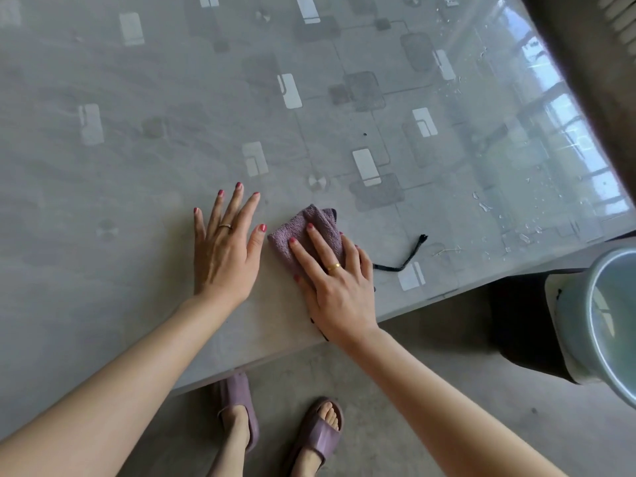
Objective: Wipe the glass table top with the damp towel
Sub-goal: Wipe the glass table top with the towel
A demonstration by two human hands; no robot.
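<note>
Near the front edge of the glass surface, both hands lie palm down, close together but not touching. The left hand is spread wide and flat, its fingers fanned apart and pointing away from the body, holding nothing; the palm and fingertips rest straight on the glass. A thin ring sits on one finger and the nails are painted red. The right hand is also opened out flat, fingers slightly parted, and presses down on the towel without gripping it. A gold ring shows on one finger. Its thumb tip lies just beside the towel's left corner, and the thumb of the left hand nearly reaches that same corner.

The towel is mauve terry cloth, bunched and folded into a small pad. Most of it lies under the right hand's fingers and palm; the far end sticks out beyond the fingertips, with a dark trim along its edge. A dark edge of it also peeks out below the wrist at the surface's rim.

Just right of the right hand, a black string curls across the glass. The glass is grey with pale rectangles and darker rounded squares. Toward the right side it reflects a window, and water droplets are scattered there. Beyond the right corner stands a pale bucket. Below the edge, on the concrete floor, two feet wear mauve slippers.
</note>
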